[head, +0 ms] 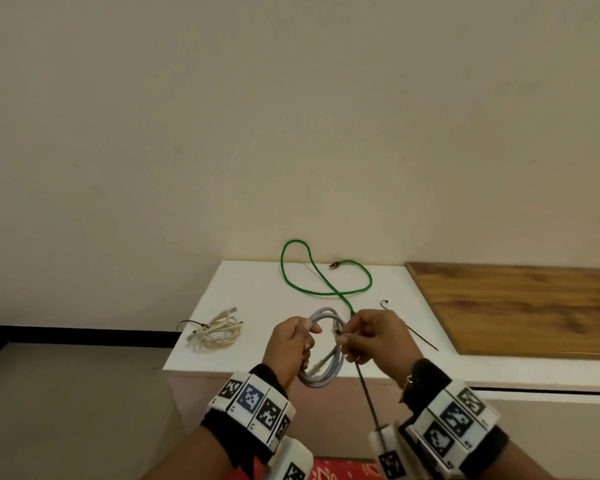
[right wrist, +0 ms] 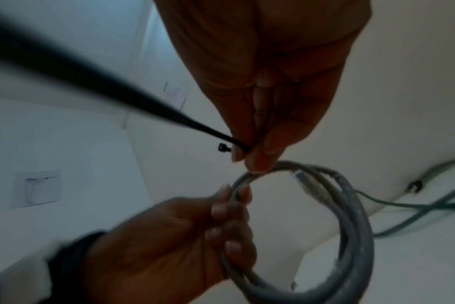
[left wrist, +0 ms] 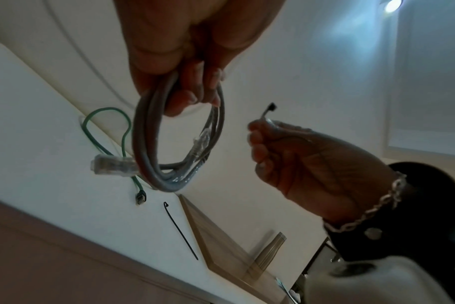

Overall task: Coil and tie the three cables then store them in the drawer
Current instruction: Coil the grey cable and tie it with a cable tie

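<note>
My left hand (head: 293, 344) grips a coiled grey cable (head: 321, 370) (left wrist: 148, 144) (right wrist: 351, 236) above the front edge of the white cabinet top (head: 257, 296). My right hand (head: 371, 336) pinches a black cable tie (head: 366, 386) (right wrist: 117, 98) near its head, right beside the coil's upper side. The tie's tail runs back toward my right wrist. A green cable (head: 326, 271) (left wrist: 104, 131) lies loose and uncoiled at the back of the top. A cream cable (head: 217, 330), coiled and tied, rests at the left.
A second black cable tie (head: 420, 336) (left wrist: 181, 232) lies on the white top just right of my hands. A wooden panel (head: 520, 310) adjoins the top on the right. A dark seam (head: 548, 391) runs below the top's front edge. A plain wall stands behind.
</note>
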A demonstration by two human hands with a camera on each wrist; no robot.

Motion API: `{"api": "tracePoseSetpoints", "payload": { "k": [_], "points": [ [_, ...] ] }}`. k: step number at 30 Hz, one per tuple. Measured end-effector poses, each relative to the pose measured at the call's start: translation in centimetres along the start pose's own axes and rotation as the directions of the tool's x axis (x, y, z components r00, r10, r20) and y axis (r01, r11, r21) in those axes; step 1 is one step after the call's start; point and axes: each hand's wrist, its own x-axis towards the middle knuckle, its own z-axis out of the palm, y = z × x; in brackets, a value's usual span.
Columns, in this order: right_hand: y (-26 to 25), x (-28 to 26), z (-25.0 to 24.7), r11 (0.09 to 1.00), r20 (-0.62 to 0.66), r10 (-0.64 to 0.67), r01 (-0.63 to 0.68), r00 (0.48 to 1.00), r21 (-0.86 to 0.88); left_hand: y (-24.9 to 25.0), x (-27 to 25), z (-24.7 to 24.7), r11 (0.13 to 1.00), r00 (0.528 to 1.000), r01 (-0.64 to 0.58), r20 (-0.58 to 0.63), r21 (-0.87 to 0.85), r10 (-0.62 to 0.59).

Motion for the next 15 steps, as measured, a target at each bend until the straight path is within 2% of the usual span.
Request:
{"api": "tracePoseSetpoints", "payload": {
  "k": [6,11,15],
  "points": [
    [1.1,-0.7,3.4,0.988,-0.066,0.139,-0.133,0.988,0.078,-0.5,-1.2,0.4,0.994,0.998,-0.066,0.024,0.092,0.064],
    [0.6,-1.0,4.2,0.983,-0.114,0.166,-0.154,0.98,0.104,-0.6,-1.6,0.4,0.977,0.992,-0.129,0.025,0.168,0.127],
    [0.2,-1.6,4.4,0.98,-0.092,0.143,-0.127,0.986,0.156,-0.6,-1.5,0.0,0.959,0.989,-0.148,0.029,0.243,0.145]
  ]
}}
